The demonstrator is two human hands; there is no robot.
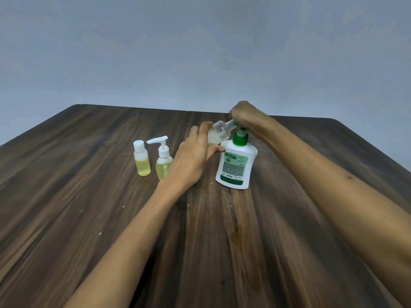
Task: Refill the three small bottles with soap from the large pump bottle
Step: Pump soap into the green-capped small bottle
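A large white pump bottle [236,163] with a green pump and label stands on the dark wooden table [200,241]. My right hand [242,115] rests on top of its pump head, fingers curled over it. My left hand [195,154] grips a small clear bottle [219,132], tilted with its open mouth at the pump nozzle; a little pale soap lies inside. Left of my hand stand a small flip-cap bottle [142,157] and a small pump bottle [163,157], both holding yellow soap.
The table's far edge [200,111] runs just behind my hands, with a plain blue-grey wall beyond. A few small pale specks lie on the wood near the front left.
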